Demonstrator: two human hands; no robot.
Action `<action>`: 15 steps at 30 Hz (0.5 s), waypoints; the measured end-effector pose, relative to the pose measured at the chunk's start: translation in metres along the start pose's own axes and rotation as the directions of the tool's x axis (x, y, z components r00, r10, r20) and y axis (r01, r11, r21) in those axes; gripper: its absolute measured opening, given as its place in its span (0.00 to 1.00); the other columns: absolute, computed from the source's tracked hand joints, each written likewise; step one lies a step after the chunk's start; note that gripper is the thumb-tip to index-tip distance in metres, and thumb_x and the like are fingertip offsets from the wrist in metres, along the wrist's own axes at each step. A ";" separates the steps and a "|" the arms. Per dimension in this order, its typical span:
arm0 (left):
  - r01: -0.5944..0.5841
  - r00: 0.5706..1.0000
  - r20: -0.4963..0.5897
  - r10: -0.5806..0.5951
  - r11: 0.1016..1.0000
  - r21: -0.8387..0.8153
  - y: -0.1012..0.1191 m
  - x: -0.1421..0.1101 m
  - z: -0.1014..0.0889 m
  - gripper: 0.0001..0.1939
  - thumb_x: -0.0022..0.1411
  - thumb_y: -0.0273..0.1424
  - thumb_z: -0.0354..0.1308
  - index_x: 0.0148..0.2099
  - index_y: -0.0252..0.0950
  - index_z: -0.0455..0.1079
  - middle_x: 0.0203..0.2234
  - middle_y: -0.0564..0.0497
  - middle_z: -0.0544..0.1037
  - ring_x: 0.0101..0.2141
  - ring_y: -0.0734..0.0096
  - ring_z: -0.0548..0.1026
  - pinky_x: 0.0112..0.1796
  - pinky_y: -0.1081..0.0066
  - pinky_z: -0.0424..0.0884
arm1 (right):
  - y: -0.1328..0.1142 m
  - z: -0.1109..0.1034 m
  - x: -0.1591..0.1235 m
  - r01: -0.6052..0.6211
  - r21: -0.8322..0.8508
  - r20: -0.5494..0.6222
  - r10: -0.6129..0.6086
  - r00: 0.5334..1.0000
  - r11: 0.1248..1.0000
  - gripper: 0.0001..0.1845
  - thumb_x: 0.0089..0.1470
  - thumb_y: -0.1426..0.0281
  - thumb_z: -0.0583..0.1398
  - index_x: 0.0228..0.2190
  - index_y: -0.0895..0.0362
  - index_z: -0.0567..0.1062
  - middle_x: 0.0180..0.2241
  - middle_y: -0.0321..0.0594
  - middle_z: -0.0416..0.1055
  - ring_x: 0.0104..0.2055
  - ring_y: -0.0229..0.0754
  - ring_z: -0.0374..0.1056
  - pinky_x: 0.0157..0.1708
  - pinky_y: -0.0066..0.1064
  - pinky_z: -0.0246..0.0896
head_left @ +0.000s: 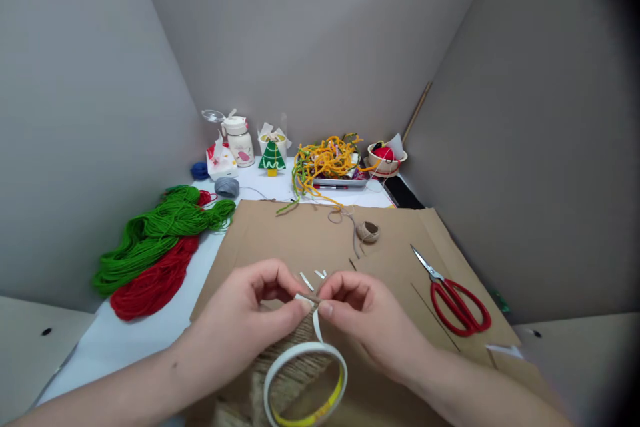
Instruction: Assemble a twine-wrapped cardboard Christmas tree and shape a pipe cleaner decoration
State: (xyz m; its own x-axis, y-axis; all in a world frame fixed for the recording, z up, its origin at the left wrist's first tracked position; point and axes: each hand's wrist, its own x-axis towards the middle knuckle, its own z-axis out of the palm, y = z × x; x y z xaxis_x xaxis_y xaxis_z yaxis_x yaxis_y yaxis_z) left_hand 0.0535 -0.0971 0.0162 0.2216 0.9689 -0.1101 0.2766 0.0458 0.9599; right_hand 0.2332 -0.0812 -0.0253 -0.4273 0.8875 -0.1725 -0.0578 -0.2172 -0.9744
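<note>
Covering much of the white surface (113, 350), the cardboard (280, 233) lies before me, with green yarn (155, 233) to its left and red-handled scissors (451, 305) on its right side. My left grip (250, 303) and right grip (367, 313) are pinched tight near one another; nearer me, twine (295, 377) shows through the tape roll (306, 347), whose loose tail (317, 325) runs up to what both clamp: a thin brown strip (311, 297), spanning the small gap between them.

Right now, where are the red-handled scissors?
In the head view, the red-handled scissors lie on the cardboard, right of the right hand, blades pointing away.
</note>
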 end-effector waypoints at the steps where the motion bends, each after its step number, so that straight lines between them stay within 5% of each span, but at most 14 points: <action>1: 0.105 0.994 0.001 -0.105 0.992 -0.067 -0.009 0.003 0.004 0.05 0.50 0.30 0.61 0.29 0.35 0.68 0.22 0.53 0.75 0.24 0.74 0.72 0.23 0.77 0.68 | 0.008 0.000 0.000 -0.054 0.032 -0.027 0.055 0.998 0.998 0.11 0.44 0.65 0.65 0.24 0.59 0.71 0.22 0.31 0.66 0.25 0.31 0.60 0.26 0.23 0.56; 4: 0.296 0.950 -0.013 -0.312 0.915 -0.275 -0.042 0.014 0.017 0.08 0.48 0.31 0.62 0.29 0.33 0.67 0.21 0.55 0.72 0.22 0.78 0.69 0.24 0.79 0.64 | 0.033 -0.006 0.004 -0.165 0.126 -0.006 0.167 0.986 0.978 0.13 0.46 0.63 0.64 0.26 0.60 0.71 0.23 0.32 0.67 0.26 0.31 0.62 0.30 0.23 0.58; 8: 0.338 0.917 -0.060 -0.393 0.850 -0.403 -0.088 0.032 0.031 0.09 0.48 0.31 0.62 0.28 0.32 0.66 0.20 0.55 0.71 0.22 0.79 0.67 0.25 0.78 0.61 | 0.065 -0.021 0.010 -0.207 0.157 0.052 0.201 0.978 0.966 0.19 0.50 0.57 0.60 0.37 0.58 0.69 0.35 0.40 0.69 0.35 0.35 0.66 0.33 0.27 0.64; 12: 0.305 0.922 -0.105 -0.372 0.867 -0.394 -0.111 0.042 0.035 0.09 0.48 0.32 0.62 0.29 0.33 0.66 0.20 0.56 0.71 0.22 0.79 0.66 0.25 0.78 0.59 | 0.082 -0.030 0.012 -0.165 -0.006 0.012 0.165 0.986 0.986 0.24 0.44 0.59 0.64 0.41 0.57 0.67 0.36 0.38 0.66 0.30 0.35 0.65 0.26 0.28 0.66; 15: 0.286 0.937 -0.093 -0.338 0.891 -0.353 -0.112 0.043 0.035 0.09 0.48 0.31 0.61 0.29 0.33 0.65 0.22 0.55 0.72 0.24 0.78 0.68 0.26 0.77 0.61 | 0.084 -0.032 0.013 -0.107 -0.252 -0.050 0.098 0.994 0.962 0.15 0.49 0.60 0.60 0.35 0.58 0.70 0.27 0.35 0.66 0.24 0.33 0.63 0.25 0.27 0.63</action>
State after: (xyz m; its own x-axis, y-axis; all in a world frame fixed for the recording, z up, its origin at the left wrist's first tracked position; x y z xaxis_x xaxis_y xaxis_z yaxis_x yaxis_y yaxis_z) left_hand 0.0650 -0.0688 -0.1054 0.0269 0.9148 -0.4031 -0.0207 0.4037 0.9147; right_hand 0.2521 -0.0751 -0.1139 -0.3850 0.8813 -0.2741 0.2175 -0.2019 -0.9549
